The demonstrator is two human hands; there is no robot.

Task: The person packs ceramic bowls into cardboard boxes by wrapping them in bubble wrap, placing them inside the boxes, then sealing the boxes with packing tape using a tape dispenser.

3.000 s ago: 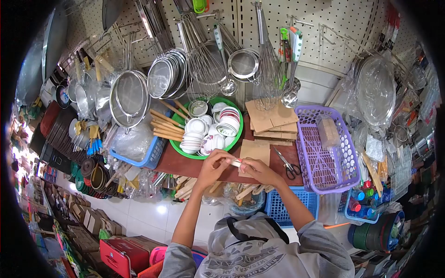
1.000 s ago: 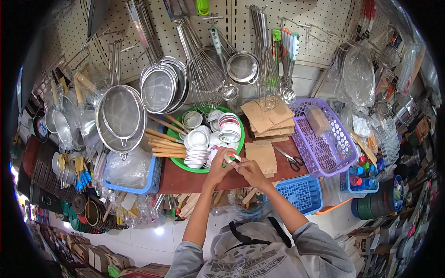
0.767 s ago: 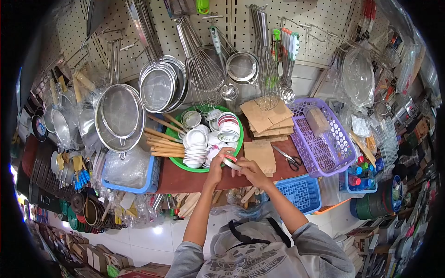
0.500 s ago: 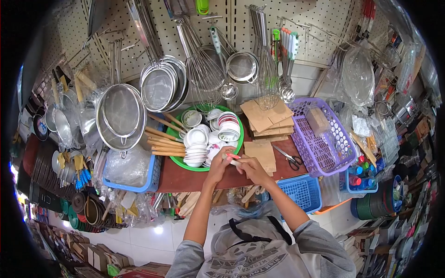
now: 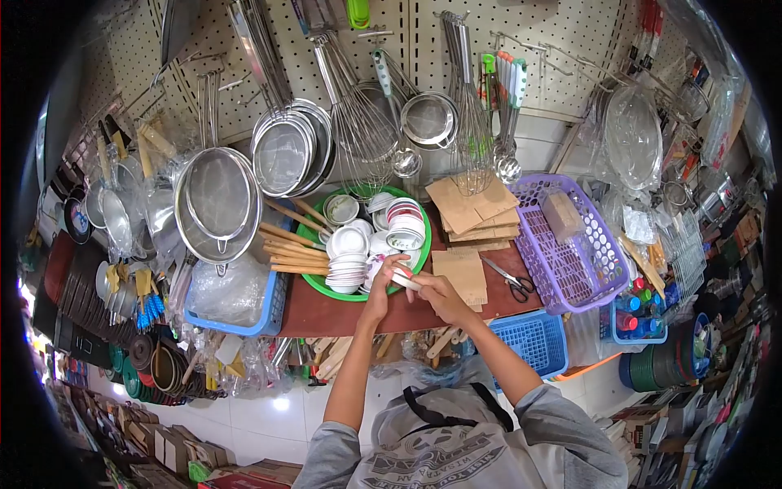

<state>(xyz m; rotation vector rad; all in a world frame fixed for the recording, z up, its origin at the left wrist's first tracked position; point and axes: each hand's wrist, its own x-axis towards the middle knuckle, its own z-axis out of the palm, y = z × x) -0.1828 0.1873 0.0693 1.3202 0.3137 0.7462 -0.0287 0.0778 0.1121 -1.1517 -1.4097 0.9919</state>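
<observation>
My left hand (image 5: 381, 287) is raised at the front edge of the green basin (image 5: 333, 292), its fingers partly spread beside a small pale object (image 5: 405, 281). That object, perhaps a small dish seen edge-on, is pinched in my right hand (image 5: 438, 296). Behind my hands the basin holds stacked small white dishes (image 5: 347, 269), some with red rims, and several wooden handles (image 5: 295, 262) stick out at its left. Brown cardboard pieces (image 5: 460, 273) lie on the red table just right of my hands. Black-handled scissors (image 5: 519, 285) rest farther right.
A purple basket (image 5: 562, 303) stands at the right, with a blue basket (image 5: 529, 342) below it. Another blue basket (image 5: 269, 314) with plastic-wrapped goods is at the left. Whisks (image 5: 358, 138) and strainers (image 5: 218, 196) hang from the pegboard above the table.
The red or pink patch seen earlier on the object between my hands no longer shows, and my left fingers have opened away from it. The view has shifted slightly.
</observation>
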